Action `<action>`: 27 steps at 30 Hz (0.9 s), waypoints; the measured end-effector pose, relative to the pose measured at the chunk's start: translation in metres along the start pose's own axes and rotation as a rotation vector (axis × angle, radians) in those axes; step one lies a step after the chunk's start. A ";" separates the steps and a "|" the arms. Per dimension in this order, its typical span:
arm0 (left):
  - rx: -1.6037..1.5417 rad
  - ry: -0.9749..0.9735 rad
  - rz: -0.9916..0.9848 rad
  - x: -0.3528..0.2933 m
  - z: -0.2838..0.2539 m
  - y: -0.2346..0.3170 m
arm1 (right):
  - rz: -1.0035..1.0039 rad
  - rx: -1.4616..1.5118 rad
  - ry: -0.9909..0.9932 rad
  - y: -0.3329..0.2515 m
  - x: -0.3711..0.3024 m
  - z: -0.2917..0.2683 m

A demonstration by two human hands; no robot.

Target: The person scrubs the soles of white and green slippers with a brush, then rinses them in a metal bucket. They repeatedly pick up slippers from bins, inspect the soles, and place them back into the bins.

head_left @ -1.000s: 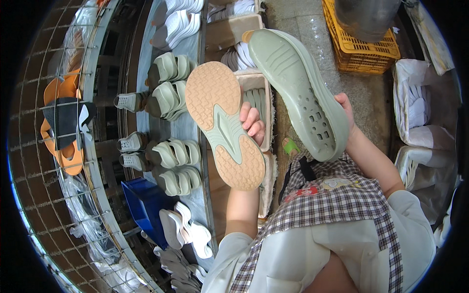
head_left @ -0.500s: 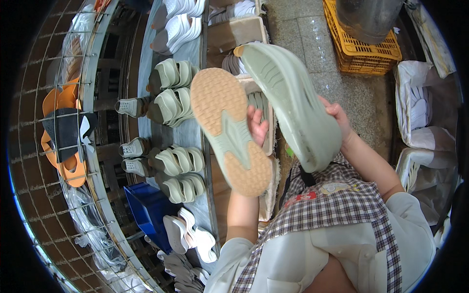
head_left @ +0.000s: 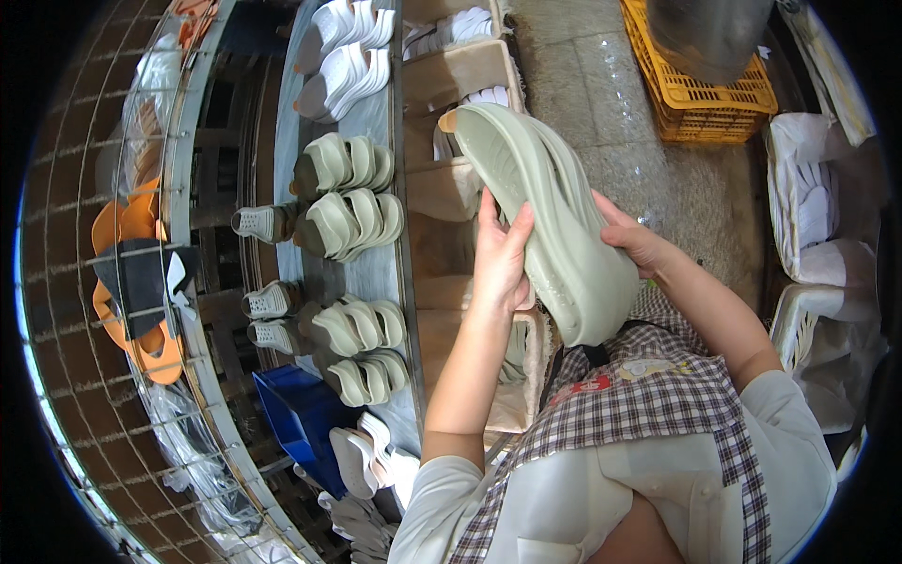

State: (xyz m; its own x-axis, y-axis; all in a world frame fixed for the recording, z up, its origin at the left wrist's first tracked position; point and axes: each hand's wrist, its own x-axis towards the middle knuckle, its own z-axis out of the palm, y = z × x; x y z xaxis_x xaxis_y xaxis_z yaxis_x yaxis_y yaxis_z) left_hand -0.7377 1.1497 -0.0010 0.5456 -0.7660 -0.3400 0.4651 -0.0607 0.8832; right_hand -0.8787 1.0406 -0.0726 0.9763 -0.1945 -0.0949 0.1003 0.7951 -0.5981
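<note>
Between my two hands is a nested pair of pale green shoe soles (head_left: 556, 221), tilted, with a tan tip showing at the upper left end. My left hand (head_left: 504, 246) grips the left side, thumb laid over the edge and fingers apart from it below. On the right side, my right hand (head_left: 631, 233) holds the rim with its fingers partly hidden behind the soles. Matching green soles (head_left: 348, 226) stand in nested groups on the narrow shelf (head_left: 365, 279) to my left.
White soles (head_left: 349, 80) fill the shelf's far end. Near its close end are a blue bin (head_left: 299, 423) and more white soles (head_left: 371, 461). Cloth-lined bins (head_left: 456, 183) adjoin the shelf. At the far right are a yellow crate (head_left: 691, 99) and a lined bin (head_left: 799, 202). Wire mesh (head_left: 103, 376) stands left.
The sole that my left hand held apart, tan underside showing, is now together with the one in my right hand. My left hand has come over to grip the pair.
</note>
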 end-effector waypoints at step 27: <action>-0.234 -0.174 -0.077 -0.001 0.005 0.026 | -0.543 -1.149 0.251 -0.022 -0.025 0.064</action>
State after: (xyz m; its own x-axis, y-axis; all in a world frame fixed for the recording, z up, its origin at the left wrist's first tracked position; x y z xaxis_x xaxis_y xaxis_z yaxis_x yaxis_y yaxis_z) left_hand -0.7297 1.1454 0.0234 0.3841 -0.8642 -0.3250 0.6598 0.0107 0.7513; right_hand -0.8928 1.0650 -0.0061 0.7879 -0.5361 0.3029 0.1263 -0.3408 -0.9316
